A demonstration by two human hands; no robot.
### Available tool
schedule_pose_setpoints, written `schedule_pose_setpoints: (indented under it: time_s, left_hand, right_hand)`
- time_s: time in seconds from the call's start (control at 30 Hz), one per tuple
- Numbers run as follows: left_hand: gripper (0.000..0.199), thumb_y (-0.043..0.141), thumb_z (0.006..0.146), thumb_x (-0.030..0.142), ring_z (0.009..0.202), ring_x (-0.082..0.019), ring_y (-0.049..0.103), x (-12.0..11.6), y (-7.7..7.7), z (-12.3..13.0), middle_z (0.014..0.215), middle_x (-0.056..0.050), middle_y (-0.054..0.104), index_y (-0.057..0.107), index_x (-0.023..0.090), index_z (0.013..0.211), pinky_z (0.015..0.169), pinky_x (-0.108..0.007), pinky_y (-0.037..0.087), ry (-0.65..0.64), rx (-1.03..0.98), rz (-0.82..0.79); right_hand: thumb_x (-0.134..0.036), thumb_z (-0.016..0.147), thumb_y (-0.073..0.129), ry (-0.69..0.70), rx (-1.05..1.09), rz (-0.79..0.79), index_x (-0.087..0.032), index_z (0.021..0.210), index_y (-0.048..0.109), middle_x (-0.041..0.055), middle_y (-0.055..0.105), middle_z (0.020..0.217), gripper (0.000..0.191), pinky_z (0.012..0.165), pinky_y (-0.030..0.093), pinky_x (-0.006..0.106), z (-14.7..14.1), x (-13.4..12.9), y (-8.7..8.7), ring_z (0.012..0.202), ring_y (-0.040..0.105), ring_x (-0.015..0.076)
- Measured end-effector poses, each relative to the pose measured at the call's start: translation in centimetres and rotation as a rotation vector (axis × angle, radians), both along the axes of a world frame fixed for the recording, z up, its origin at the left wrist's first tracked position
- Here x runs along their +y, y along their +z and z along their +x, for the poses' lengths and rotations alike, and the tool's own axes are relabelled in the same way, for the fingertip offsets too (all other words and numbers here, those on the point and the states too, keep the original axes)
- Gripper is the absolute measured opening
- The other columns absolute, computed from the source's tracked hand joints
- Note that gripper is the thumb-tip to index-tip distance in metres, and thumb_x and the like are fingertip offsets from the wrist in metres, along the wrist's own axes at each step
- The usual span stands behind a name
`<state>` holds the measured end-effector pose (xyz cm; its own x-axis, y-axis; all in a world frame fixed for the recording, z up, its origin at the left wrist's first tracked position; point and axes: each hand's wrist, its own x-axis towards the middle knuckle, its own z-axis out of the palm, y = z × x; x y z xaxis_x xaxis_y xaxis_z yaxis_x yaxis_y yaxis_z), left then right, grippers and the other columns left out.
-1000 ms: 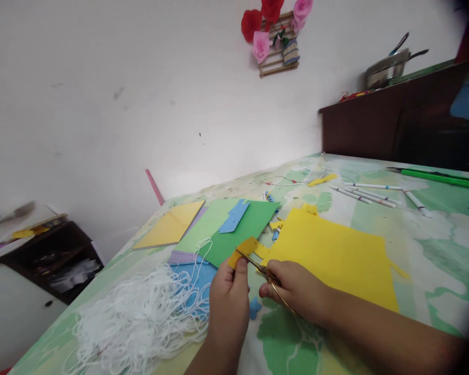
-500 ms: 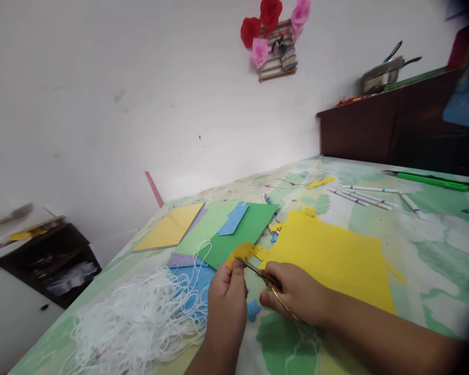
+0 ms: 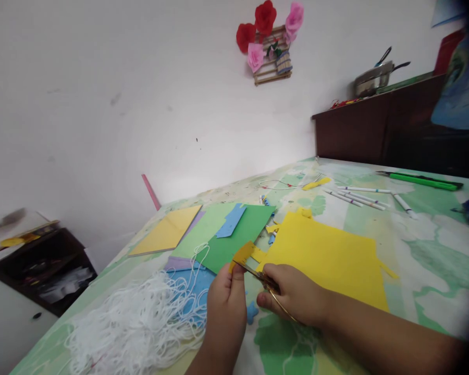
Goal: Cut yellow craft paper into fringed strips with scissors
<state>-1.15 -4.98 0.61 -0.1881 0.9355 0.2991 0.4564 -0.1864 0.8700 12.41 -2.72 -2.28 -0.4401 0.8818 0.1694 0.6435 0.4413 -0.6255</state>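
My left hand (image 3: pixel 229 299) pinches a small yellow foam piece (image 3: pixel 244 253) between thumb and fingers. In my right hand (image 3: pixel 293 291) is a pair of scissors (image 3: pixel 266 281) with gold-coloured handles, my fingers closed round them. The blades lie against the lower edge of the yellow piece, close to my left thumb. How far apart the blades are is hard to make out. Just behind my right hand lies a large yellow sheet (image 3: pixel 324 250). A small blue cut-out shape (image 3: pixel 252 312) rests on the tablecloth between my hands.
A heap of white cord (image 3: pixel 136 323) lies at the left, partly over a blue sheet (image 3: pixel 191 286). Behind are a green sheet (image 3: pixel 254 219), a blue scrap (image 3: pixel 230 221) and a yellow-topped stack (image 3: pixel 166 229). White pens (image 3: pixel 359 198) and a green cutter (image 3: pixel 422 180) lie at the right.
The view has shifted slightly, so the surroundings sit a little further left. Both hands keep nearly the same pose; the yellow piece appears slightly turned against the scissors.
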Motion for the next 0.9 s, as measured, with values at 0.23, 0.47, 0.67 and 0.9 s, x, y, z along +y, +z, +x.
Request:
schedule_pose_setpoints:
  time_s: [0.23, 0.47, 0.67, 0.9]
  left_hand:
    - [0.023, 0.043, 0.072, 0.034, 0.046, -0.013, 0.04, 0.04, 0.02, 0.04, 0.04, 0.004, 0.038, 0.056, 0.019, 0.062, 0.046, -0.023, 0.029, 0.016, -0.089, -0.007]
    - [0.025, 0.044, 0.071, 0.038, 0.043, -0.012, 0.037, 0.18, -0.33, 0.15, 0.038, 0.006, 0.033, 0.055, 0.018, 0.061, 0.046, -0.022, 0.029, 0.001, -0.194, -0.043]
    - [0.026, 0.044, 0.071, 0.04, 0.04, -0.009, 0.03, -0.03, -0.17, 0.4, 0.04, 0.006, 0.032, 0.051, 0.017, 0.061, 0.041, -0.021, 0.023, 0.003, -0.217, -0.084]
    - [0.03, 0.04, 0.072, 0.045, 0.04, -0.006, 0.026, 0.15, -0.31, 0.48, 0.041, 0.008, 0.028, 0.045, 0.017, 0.064, 0.04, -0.02, 0.02, -0.135, -0.33, -0.195]
  right_hand:
    - [-0.052, 0.068, 0.048, 0.027, 0.013, 0.007, -0.017, 0.067, 0.043, -0.003, 0.047, 0.06, 0.035, 0.045, 0.023, 0.019, -0.01, 0.16, -0.3, 0.051, 0.036, 0.0081]
    - [-0.052, 0.069, 0.047, 0.037, 0.037, -0.007, -0.017, 0.067, 0.043, -0.0032, 0.046, 0.059, 0.036, 0.045, 0.023, 0.018, 0.01, 0.16, -0.27, 0.051, 0.036, 0.0079]
    - [-0.052, 0.068, 0.047, 0.019, 0.026, -0.006, -0.017, 0.067, 0.043, -0.003, 0.046, 0.06, 0.035, 0.045, 0.023, 0.018, -0.01, 0.15, -0.23, 0.051, 0.036, 0.008]
    - [-0.051, 0.07, 0.046, 0.02, 0.024, 0.008, -0.016, 0.066, 0.043, -0.0029, 0.046, 0.06, 0.035, 0.045, 0.024, 0.018, 0.08, 0.36, -0.39, 0.051, 0.036, 0.0081]
